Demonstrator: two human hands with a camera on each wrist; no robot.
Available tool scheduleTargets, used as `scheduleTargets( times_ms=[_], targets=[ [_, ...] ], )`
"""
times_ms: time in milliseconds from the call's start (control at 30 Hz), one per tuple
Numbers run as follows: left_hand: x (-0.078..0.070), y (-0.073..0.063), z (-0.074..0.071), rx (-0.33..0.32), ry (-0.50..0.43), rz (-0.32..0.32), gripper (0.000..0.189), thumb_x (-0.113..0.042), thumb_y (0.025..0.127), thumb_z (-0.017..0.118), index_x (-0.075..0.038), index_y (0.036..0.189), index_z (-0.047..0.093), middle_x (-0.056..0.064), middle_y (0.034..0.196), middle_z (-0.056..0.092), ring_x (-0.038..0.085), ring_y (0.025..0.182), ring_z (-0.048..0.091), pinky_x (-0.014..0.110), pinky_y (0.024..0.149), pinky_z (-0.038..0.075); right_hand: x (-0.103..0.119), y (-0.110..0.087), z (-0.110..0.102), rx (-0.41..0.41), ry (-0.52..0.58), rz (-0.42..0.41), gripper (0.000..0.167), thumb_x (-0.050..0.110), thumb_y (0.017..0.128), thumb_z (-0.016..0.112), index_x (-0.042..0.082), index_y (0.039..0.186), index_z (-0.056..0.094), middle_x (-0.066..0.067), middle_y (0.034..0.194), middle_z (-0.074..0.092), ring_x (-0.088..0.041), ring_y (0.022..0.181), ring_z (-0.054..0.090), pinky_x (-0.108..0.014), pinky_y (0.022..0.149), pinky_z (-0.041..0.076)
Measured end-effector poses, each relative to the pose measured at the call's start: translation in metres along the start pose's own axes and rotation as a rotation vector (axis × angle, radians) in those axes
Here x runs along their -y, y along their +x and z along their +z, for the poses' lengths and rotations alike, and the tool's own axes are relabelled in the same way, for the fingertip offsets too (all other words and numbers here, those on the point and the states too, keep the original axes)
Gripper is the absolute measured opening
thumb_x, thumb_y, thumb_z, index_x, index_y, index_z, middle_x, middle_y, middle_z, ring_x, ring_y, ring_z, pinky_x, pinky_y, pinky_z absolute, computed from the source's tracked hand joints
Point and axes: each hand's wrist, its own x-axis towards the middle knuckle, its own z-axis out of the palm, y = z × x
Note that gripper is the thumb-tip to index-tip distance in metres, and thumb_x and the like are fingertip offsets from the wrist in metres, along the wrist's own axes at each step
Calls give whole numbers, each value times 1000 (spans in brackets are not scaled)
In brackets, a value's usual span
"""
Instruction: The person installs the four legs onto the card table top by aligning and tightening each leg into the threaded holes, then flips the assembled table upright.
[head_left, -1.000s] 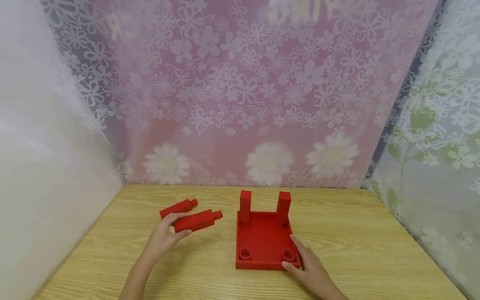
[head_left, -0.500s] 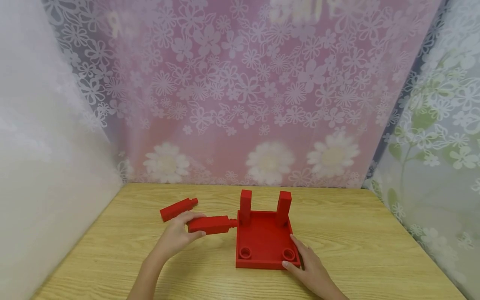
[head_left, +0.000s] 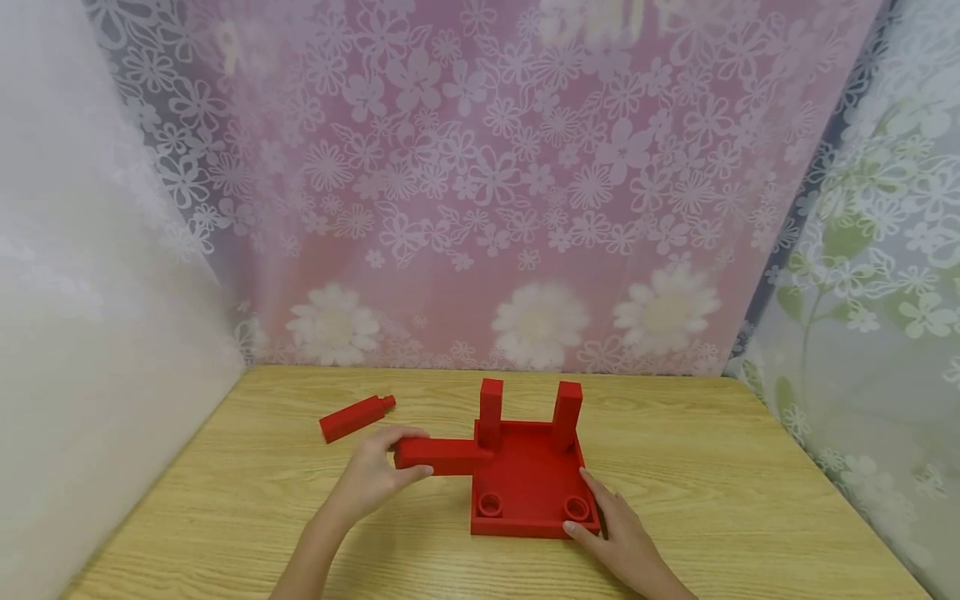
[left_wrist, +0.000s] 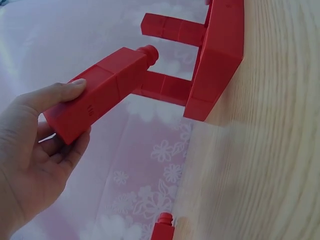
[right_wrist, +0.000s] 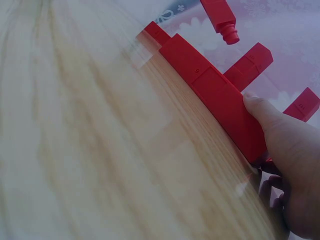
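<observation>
My left hand point(head_left: 371, 479) pinches the rear end of a red square table leg point(left_wrist: 102, 90), its thumb and fingers on opposite sides. The leg is raised and lies nearly level, and its threaded end point(left_wrist: 150, 55) points toward a red toy tabletop point(head_left: 528, 487). In the head view that end overlaps the tabletop's left rim. The tabletop lies underside up, with two legs point(head_left: 491, 412) point(head_left: 567, 417) standing at its far corners and round sockets point(head_left: 490, 505) point(head_left: 576, 508) at the near ones. My right hand point(head_left: 626, 546) grips its near right corner, thumb on the front wall.
Another red leg point(head_left: 352, 419) with a threaded end lies on the wood-grain table point(head_left: 712, 467) at the back left. A pink flowered curtain point(head_left: 480, 208) hangs behind the table's far edge. White sheeting point(head_left: 97, 292) borders the left side.
My left hand has carried the leg rightward to the tabletop's left rim, swinging it from slanted to nearly level. The right hand and the tabletop stay where they were.
</observation>
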Motion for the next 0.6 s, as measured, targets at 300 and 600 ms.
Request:
scheduleTargets(
  times_ms=[300,600],
  targets=[
    [-13,-1,19,-91,-90,31,33,-16,70,81,-14,99,66,-7,90,59,15,82,53,32,68,48,2,-1,-1,-6,-5,-8,81,49,81,65,6,142,34,-16,137,41,-37,126,34,-55,103,16],
    [-21,1,38,-131,-57,84,27,-14,71,79,-11,95,66,-7,84,55,17,77,48,27,60,43,1,-1,0,-20,-13,-18,80,49,80,65,6,141,35,-15,136,42,-36,125,35,-54,102,17]
  ],
)
